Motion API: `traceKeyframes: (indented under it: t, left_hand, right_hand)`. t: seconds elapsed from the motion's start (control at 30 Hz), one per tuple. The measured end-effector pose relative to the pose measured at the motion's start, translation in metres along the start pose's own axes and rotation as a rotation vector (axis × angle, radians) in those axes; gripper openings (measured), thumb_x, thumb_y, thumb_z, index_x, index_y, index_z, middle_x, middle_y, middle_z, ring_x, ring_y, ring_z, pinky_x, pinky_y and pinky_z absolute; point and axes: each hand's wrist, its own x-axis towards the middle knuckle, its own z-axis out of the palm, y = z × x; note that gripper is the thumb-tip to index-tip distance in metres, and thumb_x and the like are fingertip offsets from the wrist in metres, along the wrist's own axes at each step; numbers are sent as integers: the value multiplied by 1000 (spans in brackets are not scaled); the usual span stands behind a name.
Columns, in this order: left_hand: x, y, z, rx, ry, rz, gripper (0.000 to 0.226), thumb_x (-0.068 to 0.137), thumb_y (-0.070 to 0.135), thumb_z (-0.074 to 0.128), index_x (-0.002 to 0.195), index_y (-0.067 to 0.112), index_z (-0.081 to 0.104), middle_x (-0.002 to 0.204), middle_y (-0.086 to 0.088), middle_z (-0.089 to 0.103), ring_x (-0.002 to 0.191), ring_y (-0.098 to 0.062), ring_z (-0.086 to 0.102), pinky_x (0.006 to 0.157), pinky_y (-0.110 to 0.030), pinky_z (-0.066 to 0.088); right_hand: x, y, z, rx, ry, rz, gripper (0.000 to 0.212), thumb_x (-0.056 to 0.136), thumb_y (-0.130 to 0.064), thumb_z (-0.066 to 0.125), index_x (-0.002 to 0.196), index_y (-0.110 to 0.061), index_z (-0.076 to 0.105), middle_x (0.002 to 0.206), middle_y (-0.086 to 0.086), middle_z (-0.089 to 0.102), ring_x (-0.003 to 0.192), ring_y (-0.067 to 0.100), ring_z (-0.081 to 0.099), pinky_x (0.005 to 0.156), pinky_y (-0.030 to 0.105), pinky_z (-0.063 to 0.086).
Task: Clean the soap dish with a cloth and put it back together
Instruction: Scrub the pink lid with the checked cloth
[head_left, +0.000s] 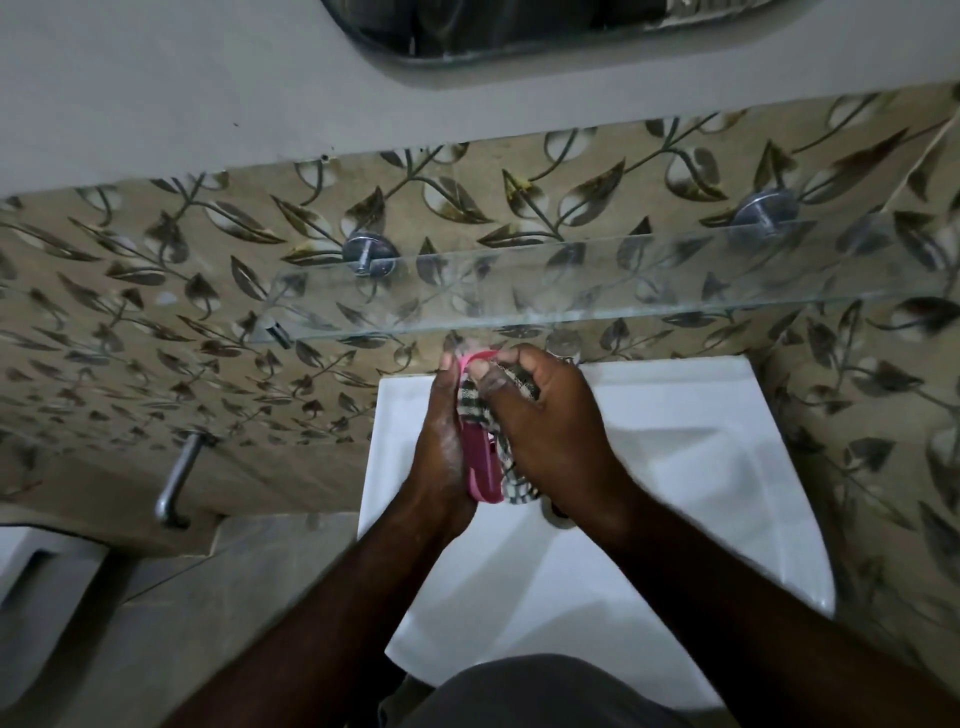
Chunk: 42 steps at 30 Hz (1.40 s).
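Above the white washbasin (675, 405), the left hand (441, 431) grips the pink soap dish (480, 467) edge-up, lengthwise; the right hand (550, 431) presses a checked cloth (511, 475) against it.

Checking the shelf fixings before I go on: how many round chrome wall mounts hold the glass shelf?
2: one round chrome wall mount behind the clear glass shelf's left part, one toward its right. Others may be hidden.

white ceramic wash basin (675, 415) at centre-right, w/ a dark drain fitting (555, 513) in its bowl, partly hidden. clear glass shelf (623, 291) runs just beyond basin's far rim, on round chrome brackets (369, 252).
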Motion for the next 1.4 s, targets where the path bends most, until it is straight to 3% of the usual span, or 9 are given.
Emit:
traceKeyframes:
  t: [0.23,0.37,0.5,0.7,0.87,0.97,1.2,1.3,1.4]
  left_hand:
    - [7,21,-17,77,107,37,73,85,68,41,113,4,64,90,-12,65,63,-16,64,55,-25,54]
    - [-4,4,-10,45,92,-36,61,85,65,44,87,7,64,66,-8,64,56,-19,64,54,-26,54]
    - [-7,1,-6,12,47,-37,57,87,61,47,80,10,71,73,-8,70,66,-20,70,60,-27,57]
    - [4,18,-26,-41,79,-80,78,85,72,39,114,3,62,89,-11,64,75,-20,62,66,-29,53]
    - [-9,2,-21,-119,-10,-208,65,86,63,45,84,7,77,80,-11,71,72,-23,70,68,-31,58]
    - [-13,1,-17,-144,-58,-191,55,86,59,48,92,12,75,88,-10,72,84,-23,70,82,-37,52]
    - [-5,9,-37,-66,3,-223,75,83,68,48,116,1,60,89,-16,67,77,-26,65,70,-34,56]
    - [-10,2,-30,-53,-35,-250,60,86,61,50,105,6,66,86,-13,70,77,-25,68,71,-34,57]
    - [-9,5,-22,-37,-61,-187,57,87,55,53,117,8,64,102,-14,69,90,-26,67,83,-38,53]
  right_hand:
    - [-38,26,2,-67,-256,45,14,89,-35,64,91,-21,64,76,0,63,46,12,56,46,29,47]
    - [-23,16,3,-139,-101,-30,24,84,-41,62,84,-17,63,74,-5,61,61,16,61,58,34,53]
    - [-16,10,7,-160,13,-151,24,87,-40,60,85,-16,64,80,-2,62,73,16,62,67,36,52]
    - [-44,31,8,-253,-159,-229,22,87,-39,65,96,-19,66,90,-10,56,77,9,60,67,31,53]
    - [-20,17,-1,-461,-62,-386,29,89,-42,57,95,-15,66,92,1,60,79,22,62,67,38,52]
    - [-5,8,-3,-503,-18,-364,31,90,-45,55,99,-17,65,96,1,60,83,24,62,70,37,51]
    - [-43,24,-6,-544,-383,-456,33,89,-45,52,110,-23,64,103,-4,57,86,20,65,67,41,55]
    - [-16,24,-14,-612,-245,-491,32,90,-45,53,108,-22,67,100,-1,59,81,22,66,64,39,55]
    - [-2,22,-13,-593,-104,-412,30,89,-40,59,113,-23,66,109,-1,58,89,23,65,71,39,55]
